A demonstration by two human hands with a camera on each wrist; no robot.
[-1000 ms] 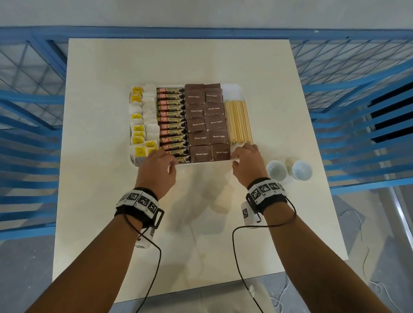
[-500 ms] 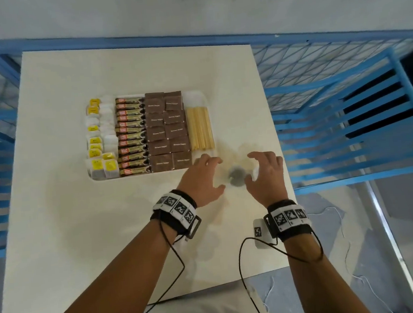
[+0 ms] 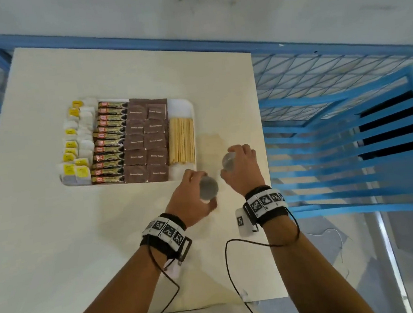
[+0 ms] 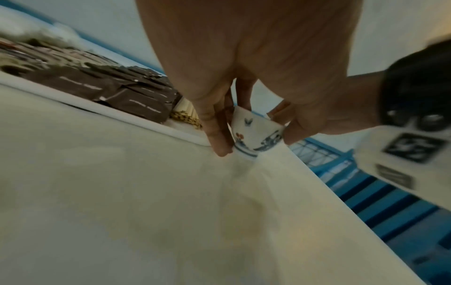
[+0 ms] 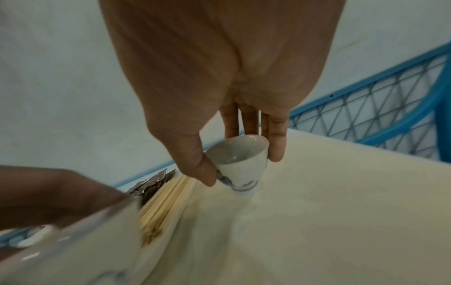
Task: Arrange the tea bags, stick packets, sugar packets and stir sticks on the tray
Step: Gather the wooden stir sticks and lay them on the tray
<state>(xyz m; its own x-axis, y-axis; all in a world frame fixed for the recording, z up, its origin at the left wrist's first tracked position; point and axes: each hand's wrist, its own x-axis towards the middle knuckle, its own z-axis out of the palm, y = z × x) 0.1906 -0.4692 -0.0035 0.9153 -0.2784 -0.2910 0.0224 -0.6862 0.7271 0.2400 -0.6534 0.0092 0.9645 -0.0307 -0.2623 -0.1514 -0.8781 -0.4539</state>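
Observation:
A white tray [image 3: 180,104] on the table holds four rows, from left to right: tea bags [image 3: 77,147], stick packets [image 3: 110,142], brown sugar packets [image 3: 146,141] and wooden stir sticks [image 3: 181,141]. My left hand [image 3: 203,186] grips a small painted white cup [image 4: 256,133] just off the tray's near right corner. To the right of the tray, my right hand [image 3: 233,161] pinches a second small cup [image 5: 240,162] between thumb and fingers, tilted. Both cup bases sit at or just above the table; I cannot tell which.
The cream table [image 3: 58,244] ends close to the right of my right hand. Blue metal railings and mesh [image 3: 334,120] stand beyond that edge and along the back. Bare tabletop lies in front of the tray.
Both hands left the tray's near edge and moved right to the two small cups. Each hand now holds one cup. The view has swung to the right.

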